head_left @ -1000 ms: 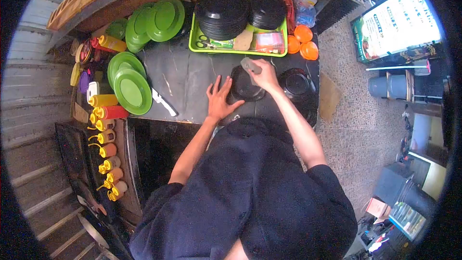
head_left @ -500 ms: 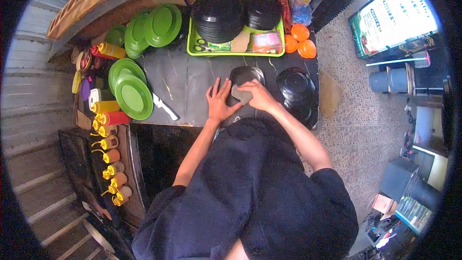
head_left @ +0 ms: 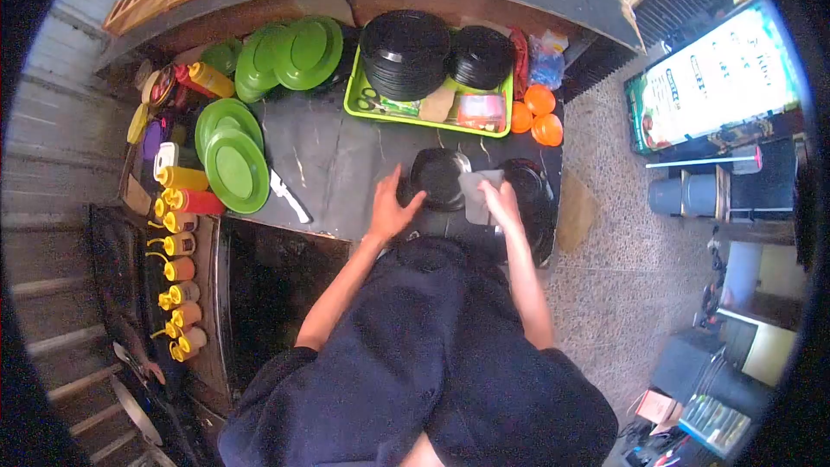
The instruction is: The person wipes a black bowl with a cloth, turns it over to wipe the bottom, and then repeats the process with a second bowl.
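A black plate [head_left: 437, 175] lies on the dark counter [head_left: 337, 156] in front of me. My left hand [head_left: 389, 206] rests flat on the counter, its fingers spread and touching the plate's left rim. A grey cloth [head_left: 477, 193] sits at the plate's right edge, gripped by my right hand [head_left: 503, 207]. Just right of that hand stands a short stack of black bowls [head_left: 532, 183].
A green tray [head_left: 424, 112] at the back holds tall stacks of black plates [head_left: 405, 50]. Green plates [head_left: 233, 164] lie to the left, with a knife [head_left: 288, 196] beside them. Sauce bottles [head_left: 177, 246] line the left edge. Orange bowls [head_left: 536, 112] sit at the right.
My right hand has swept the cloth from the plate's far rim, down over its near side, to its right edge. The left hand stayed at the plate's left rim.
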### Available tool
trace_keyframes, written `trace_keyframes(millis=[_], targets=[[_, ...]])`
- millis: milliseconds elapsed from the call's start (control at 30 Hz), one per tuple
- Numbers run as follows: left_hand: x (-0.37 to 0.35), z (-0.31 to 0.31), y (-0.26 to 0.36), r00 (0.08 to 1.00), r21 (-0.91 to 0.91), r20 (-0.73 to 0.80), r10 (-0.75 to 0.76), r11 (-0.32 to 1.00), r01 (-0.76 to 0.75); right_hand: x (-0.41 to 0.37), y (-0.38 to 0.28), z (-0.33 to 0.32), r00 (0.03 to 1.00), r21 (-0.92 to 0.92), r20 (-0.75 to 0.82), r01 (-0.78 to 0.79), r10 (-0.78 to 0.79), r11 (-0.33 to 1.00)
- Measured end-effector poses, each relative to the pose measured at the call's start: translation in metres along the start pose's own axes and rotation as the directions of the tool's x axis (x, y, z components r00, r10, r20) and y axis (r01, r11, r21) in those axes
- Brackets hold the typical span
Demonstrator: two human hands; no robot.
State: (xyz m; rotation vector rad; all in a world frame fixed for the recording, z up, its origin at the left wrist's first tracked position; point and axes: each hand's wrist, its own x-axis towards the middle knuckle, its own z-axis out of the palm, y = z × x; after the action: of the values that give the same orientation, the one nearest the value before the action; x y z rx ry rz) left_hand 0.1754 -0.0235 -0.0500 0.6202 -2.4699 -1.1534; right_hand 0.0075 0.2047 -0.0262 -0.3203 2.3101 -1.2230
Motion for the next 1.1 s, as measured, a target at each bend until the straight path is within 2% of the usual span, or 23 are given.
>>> trace_keyframes(millis=[33, 67, 100, 167, 233, 300, 333, 400, 433, 500, 533, 567, 600, 633, 700, 767, 833, 867, 900, 967, 1000, 1033, 1100], targets=[[0.002, -0.002, 0.003, 1.000, 0.003, -0.005, -0.004, 1.000, 0.004, -0.012, -0.010, -0.005, 0.995, 0.071, -0.065, -0.077, 0.081, 0.995], [0.005, -0.004, 0.006, 0.978, -0.080, 0.084, -0.193, 0.977, 0.200, -0.020, -0.020, -0.008, 0.978, 0.148, -0.126, -0.149, 0.168, 0.978], [0.008, -0.006, 0.009, 0.913, -0.142, 0.189, -0.362, 0.910, 0.390, -0.018, -0.013, -0.004, 0.977, 0.153, -0.128, -0.149, 0.169, 0.977], [0.008, 0.000, -0.003, 0.908, -0.136, 0.228, -0.351, 0.912, 0.387, -0.011, 0.012, 0.003, 0.974, 0.411, 0.020, -0.215, 0.227, 0.886], [0.010, 0.005, -0.008, 0.902, -0.132, 0.271, -0.335, 0.916, 0.380, -0.016, 0.007, 0.007, 0.973, 0.419, 0.029, -0.218, 0.227, 0.881], [0.014, 0.008, -0.008, 0.819, -0.307, 0.376, -0.434, 0.775, 0.552, -0.017, 0.000, 0.010, 0.986, 0.282, -0.003, -0.158, 0.165, 0.946], [0.016, 0.008, -0.006, 0.824, -0.306, 0.376, -0.424, 0.782, 0.542, -0.018, -0.004, 0.012, 0.987, 0.276, -0.028, -0.143, 0.156, 0.950], [0.016, 0.003, 0.000, 0.827, -0.489, 0.382, -0.413, 0.669, 0.560, -0.018, -0.010, 0.010, 0.985, 0.319, -0.024, -0.153, 0.169, 0.935], [0.017, -0.002, 0.006, 0.832, -0.487, 0.379, -0.405, 0.677, 0.552, -0.017, -0.011, 0.009, 0.982, 0.352, -0.008, -0.175, 0.190, 0.920], [0.021, -0.011, 0.015, 0.779, -0.552, 0.410, -0.474, 0.551, 0.626, -0.015, -0.010, 0.008, 0.971, 0.393, -0.019, -0.212, 0.238, 0.895], [0.025, -0.014, 0.017, 0.781, -0.551, 0.411, -0.471, 0.554, 0.624, -0.015, -0.008, 0.007, 0.976, 0.525, -0.024, -0.173, 0.217, 0.833], [0.029, -0.018, 0.018, 0.767, -0.605, 0.422, -0.483, 0.480, 0.635, -0.014, -0.006, 0.006, 0.980, 0.645, -0.030, -0.133, 0.199, 0.752], [0.031, -0.021, 0.018, 0.752, -0.654, 0.434, -0.496, 0.401, 0.642, -0.015, -0.006, 0.002, 0.976, 0.715, 0.003, -0.153, 0.216, 0.682], [0.035, -0.027, 0.029, 0.750, -0.651, 0.435, -0.498, 0.401, 0.644, -0.017, -0.007, 0.001, 0.976, 0.716, 0.004, -0.156, 0.219, 0.680], [0.044, -0.039, 0.044, 0.688, -0.678, 0.483, -0.541, 0.266, 0.685, -0.018, -0.012, -0.002, 0.974, 0.928, 0.101, -0.165, 0.202, 0.334], [0.048, -0.036, 0.034, 0.705, -0.708, 0.514, -0.488, 0.223, 0.670, -0.021, -0.018, -0.010, 0.982, 0.936, 0.112, -0.156, 0.154, 0.314], [0.052, -0.033, 0.029, 0.720, -0.734, 0.543, -0.432, 0.172, 0.657, -0.039, -0.057, -0.030, 0.982, 0.959, 0.185, -0.176, -0.020, 0.223], [0.055, -0.033, 0.027, 0.735, -0.729, 0.561, -0.381, 0.193, 0.657, -0.031, -0.032, -0.031, 0.954, 0.969, 0.236, -0.218, -0.187, 0.113], [0.059, -0.035, 0.032, 0.747, -0.724, 0.577, -0.330, 0.215, 0.655, -0.032, -0.028, -0.029, 0.954, 0.970, 0.236, -0.218, -0.187, 0.112], [0.063, -0.032, 0.046, 0.766, -0.743, 0.547, -0.336, 0.226, 0.630, -0.031, -0.021, -0.026, 0.986, 0.989, 0.097, -0.081, -0.135, 0.121], [0.065, -0.029, 0.054, 0.785, -0.762, 0.517, -0.342, 0.234, 0.604, -0.034, -0.034, -0.029, 0.996, 0.985, 0.060, -0.048, -0.068, 0.169], [0.070, -0.024, 0.055, 0.786, -0.761, 0.519, -0.336, 0.237, 0.604, -0.032, -0.033, -0.031, 0.996, 0.985, 0.054, -0.042, -0.069, 0.167], [0.081, -0.014, 0.059, 0.800, -0.750, 0.492, -0.343, 0.301, 0.590, -0.027, -0.034, -0.035, 1.000, 0.955, 0.015, -0.019, 0.017, 0.294]])
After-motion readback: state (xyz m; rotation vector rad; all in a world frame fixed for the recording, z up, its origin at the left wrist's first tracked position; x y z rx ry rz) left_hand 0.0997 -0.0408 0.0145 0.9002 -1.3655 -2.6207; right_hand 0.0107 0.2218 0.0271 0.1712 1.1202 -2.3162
